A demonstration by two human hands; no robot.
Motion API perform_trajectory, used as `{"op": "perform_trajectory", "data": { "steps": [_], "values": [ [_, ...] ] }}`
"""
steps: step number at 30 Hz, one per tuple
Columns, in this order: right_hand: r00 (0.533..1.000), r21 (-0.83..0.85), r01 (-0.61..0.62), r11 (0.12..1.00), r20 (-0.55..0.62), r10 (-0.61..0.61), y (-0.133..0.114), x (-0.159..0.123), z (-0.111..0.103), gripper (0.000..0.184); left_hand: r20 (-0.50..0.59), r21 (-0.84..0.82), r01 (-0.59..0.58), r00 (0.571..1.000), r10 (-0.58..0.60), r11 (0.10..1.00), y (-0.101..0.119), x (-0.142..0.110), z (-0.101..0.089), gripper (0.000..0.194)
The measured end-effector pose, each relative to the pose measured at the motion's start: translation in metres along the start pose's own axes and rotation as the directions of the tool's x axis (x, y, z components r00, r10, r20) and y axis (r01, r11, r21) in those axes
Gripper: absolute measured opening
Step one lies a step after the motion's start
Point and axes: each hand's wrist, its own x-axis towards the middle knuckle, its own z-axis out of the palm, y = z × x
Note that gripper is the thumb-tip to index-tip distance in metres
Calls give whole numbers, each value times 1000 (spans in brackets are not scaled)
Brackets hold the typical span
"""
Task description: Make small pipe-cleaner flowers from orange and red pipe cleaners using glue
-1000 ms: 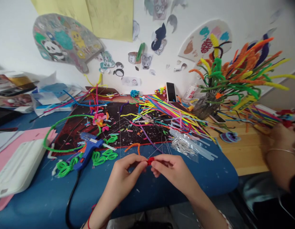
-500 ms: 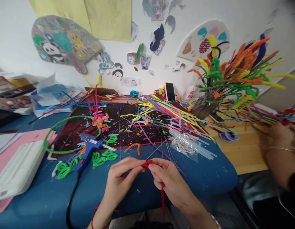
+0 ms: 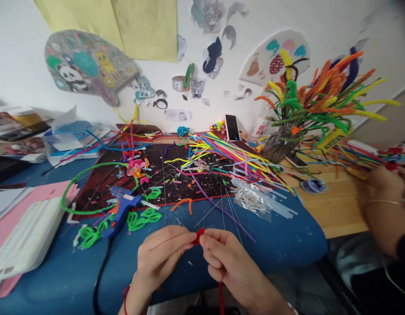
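Note:
Between my two hands, near the table's front edge, is a red pipe cleaner (image 3: pixel 221 298). Its bent upper part shows as a small red bit between my fingertips, and a straight length hangs below my right hand. My left hand (image 3: pixel 163 256) pinches the bent part from the left. From the other side my right hand (image 3: pixel 227 258) grips it with curled fingers and the thumb on top. Much of the pipe cleaner is hidden by my fingers. Just beyond my hands lies an orange bent pipe cleaner (image 3: pixel 182 202).
A blue glue gun (image 3: pixel 123 208) lies left, its black cord running to the front edge. Near it are green loops (image 3: pixel 143 218) and a green ring. Loose pipe cleaners (image 3: pixel 235 153) cover the dark mat. A plastic bag (image 3: pixel 253 199) lies right; a co-worker's arm (image 3: pixel 384 205) is at far right.
Both hands have come slightly down and left with the red pipe cleaner. The bent red part now stands more upright between my fingertips. The view has shifted a little.

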Motion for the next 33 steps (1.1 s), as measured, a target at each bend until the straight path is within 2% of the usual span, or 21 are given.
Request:
{"op": "perform_trajectory", "data": {
  "steps": [6, 12, 15, 17, 20, 23, 25, 28, 30, 33],
  "values": [
    [999, -10, 4, 1000, -34, -5, 4, -2, -1, 35, -13, -78, 27, 1000, -28, 997, 2, 5, 0, 23],
    [997, -12, 66, 998, -25, -66, 9, 0, 3, 33, 35, -223, 179, 984, -176, 958, 1, 10, -1, 20],
    [989, 10, 123, 992, -82, -122, 10, 1, 8, 36, -2, -294, 267, 960, -280, 918, 3, 7, 9, 21],
    [978, 17, 166, 986, -128, -163, 12, 2, 12, 39, -57, -357, 339, 922, -383, 870, 7, 2, 20, 21],
    [959, -14, 224, 975, -174, -223, 17, 5, 13, 41, -169, -424, 456, 809, -563, 782, 14, -8, 39, 17],
    [939, -119, 273, 955, -182, -291, 22, 9, 9, 39, -261, -469, 510, 700, -665, 721, 19, -12, 55, 14],
    [901, -274, 347, 897, -169, -400, 23, 11, 3, 33, -305, -505, 524, 635, -710, 686, 22, -10, 62, 12],
    [790, -567, 450, 689, -107, -604, 16, 12, -6, 23, -298, -523, 563, 583, -756, 640, 24, -2, 67, 11],
    [738, -692, 469, 548, -34, -674, 8, 11, -10, 20, -257, -528, 585, 581, -772, 616, 25, 5, 66, 11],
    [697, -777, 496, 389, 88, -712, -8, 11, -12, 19, -162, -536, 606, 610, -776, 588, 24, 16, 58, 11]
  ]
}}
